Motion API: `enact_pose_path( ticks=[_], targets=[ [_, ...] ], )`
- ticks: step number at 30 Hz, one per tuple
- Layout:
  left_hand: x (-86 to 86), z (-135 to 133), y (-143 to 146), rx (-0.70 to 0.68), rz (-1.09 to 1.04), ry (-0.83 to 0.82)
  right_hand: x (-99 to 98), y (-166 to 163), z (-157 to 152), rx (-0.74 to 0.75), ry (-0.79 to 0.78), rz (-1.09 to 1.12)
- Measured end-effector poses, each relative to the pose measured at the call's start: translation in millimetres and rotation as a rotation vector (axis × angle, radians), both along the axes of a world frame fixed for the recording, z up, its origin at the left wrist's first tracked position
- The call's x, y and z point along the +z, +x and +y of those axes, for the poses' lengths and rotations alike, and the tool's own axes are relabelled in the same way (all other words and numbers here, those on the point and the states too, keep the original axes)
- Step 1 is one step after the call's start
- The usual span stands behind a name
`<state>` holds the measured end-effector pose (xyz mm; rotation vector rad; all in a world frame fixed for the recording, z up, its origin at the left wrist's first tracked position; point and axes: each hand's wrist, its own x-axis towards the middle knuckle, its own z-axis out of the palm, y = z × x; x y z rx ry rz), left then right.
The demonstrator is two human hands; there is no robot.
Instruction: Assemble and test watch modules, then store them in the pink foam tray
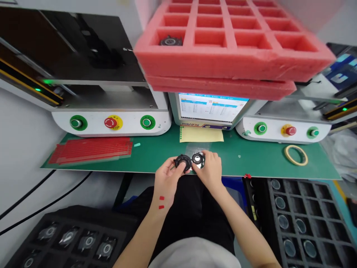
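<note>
My left hand (166,178) is closed on a round black part (183,162) at the front edge of the green mat (156,152). My right hand (211,169) is closed on a second round part with a shiny metal centre (198,159). The two parts sit side by side, almost touching, just above the mat's edge. Two small red stickers (161,202) are stuck on my left wrist.
A stack of red strips (92,149) lies on the mat at left, a tape roll (296,155) at right, a yellow sheet (201,134) under the monitor (212,108). Pink foam trays (231,44) hang overhead. Black trays of parts stand low left (72,238) and low right (301,219). Machines with buttons flank the monitor.
</note>
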<state>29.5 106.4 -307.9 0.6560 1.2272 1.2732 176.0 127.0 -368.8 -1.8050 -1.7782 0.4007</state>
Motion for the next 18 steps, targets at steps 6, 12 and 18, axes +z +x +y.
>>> enact_pose_path(
  ticks=[6, 12, 18],
  targets=[
    [10.7, 1, 0, -0.071, -0.006, 0.03, -3.1, -21, 5, -0.009, 0.118, -0.158],
    [25.0, 7, -8, 0.004, 0.004, 0.02, 51.1, 11, 21, 0.049, 0.492, -0.114],
    [62.6, 12, -17, -0.025, 0.04, 0.164, 207.7, 68, 62, 0.176, 0.873, -0.143]
  ],
)
